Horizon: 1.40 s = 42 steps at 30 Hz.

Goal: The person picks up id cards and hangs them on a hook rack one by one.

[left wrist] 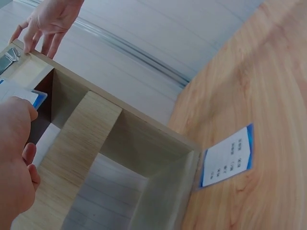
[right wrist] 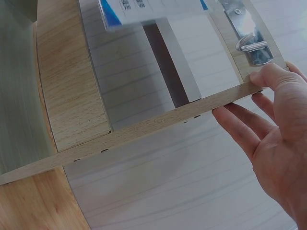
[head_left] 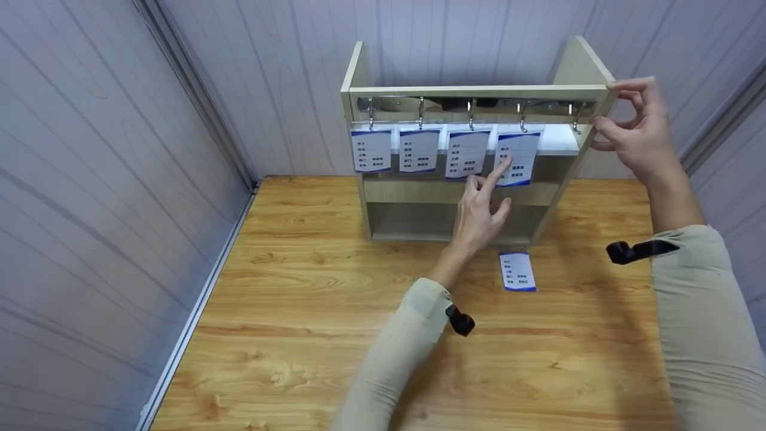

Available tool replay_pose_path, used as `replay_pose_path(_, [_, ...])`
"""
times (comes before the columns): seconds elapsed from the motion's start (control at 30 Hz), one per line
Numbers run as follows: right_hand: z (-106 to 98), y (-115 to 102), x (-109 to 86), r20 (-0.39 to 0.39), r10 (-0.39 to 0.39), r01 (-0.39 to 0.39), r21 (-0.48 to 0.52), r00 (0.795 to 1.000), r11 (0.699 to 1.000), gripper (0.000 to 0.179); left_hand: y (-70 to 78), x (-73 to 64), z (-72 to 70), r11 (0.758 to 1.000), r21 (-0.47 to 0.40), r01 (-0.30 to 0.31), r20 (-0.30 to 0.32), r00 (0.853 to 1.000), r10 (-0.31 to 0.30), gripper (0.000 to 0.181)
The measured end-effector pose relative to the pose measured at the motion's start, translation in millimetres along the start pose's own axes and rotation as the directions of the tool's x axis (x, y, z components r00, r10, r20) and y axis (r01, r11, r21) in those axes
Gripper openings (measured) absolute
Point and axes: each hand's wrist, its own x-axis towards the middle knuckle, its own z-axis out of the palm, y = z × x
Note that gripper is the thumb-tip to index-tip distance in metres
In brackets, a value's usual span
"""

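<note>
A wooden shelf unit carries a metal strip with several hooks near its top. White-and-blue name cards hang from the hooks, all but the rightmost hook. My left hand is in front of the shelf, its index finger stretched onto the fourth hanging card; the left wrist view shows the hand beside that card. With thumb and fingers, my right hand grips the upper right side panel, also visible in the right wrist view, where the hand holds the panel.
One more card lies flat on the wood-grain table, just before the shelf's right front corner. Pale panelled walls stand at the left, back and right. Each sleeve has a black strap end sticking out.
</note>
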Motion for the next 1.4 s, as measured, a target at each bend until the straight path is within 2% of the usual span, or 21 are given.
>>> replay_pose_path(0.17, [0.1, -0.6, 0.1, -0.004, 0.012, -0.012, -0.007, 1.000, 1.000, 0.052, -5.1, -5.0, -0.3, 1.000, -0.020, -0.011, 0.027, 1.000, 0.011, 0.068])
replay_pose_path(0.47, [-1.1, 0.1, -0.7, -0.002, 0.016, -0.016, -0.037, 1.000, 0.999, 0.053, -5.6, -15.3, -2.2, 0.996, -0.079, 0.039, 0.113, 0.993, -0.030, 0.074])
replay_pose_path(0.77, [-0.7, -0.4, -0.8, -0.005, 0.013, -0.013, -0.028, 1.000, 1.000, 0.053, -3.1, -28.3, 5.1, 0.996, -0.039, 0.081, 0.188, 0.979, -0.073, 0.079])
replay_pose_path(1.03, [-0.4, -0.2, -0.8, -0.002, 0.006, -0.006, -0.036, 1.000, 0.999, 0.052, -5.7, -39.3, 15.6, 0.991, 0.008, 0.134, 0.257, 0.957, -0.131, 0.077])
replay_pose_path(1.4, [-0.4, 0.5, -0.6, -0.006, 0.006, -0.006, -0.047, 1.000, 0.999, 0.053, -20.2, -53.7, 31.3, 0.989, 0.083, 0.121, 0.309, 0.941, -0.141, 0.076])
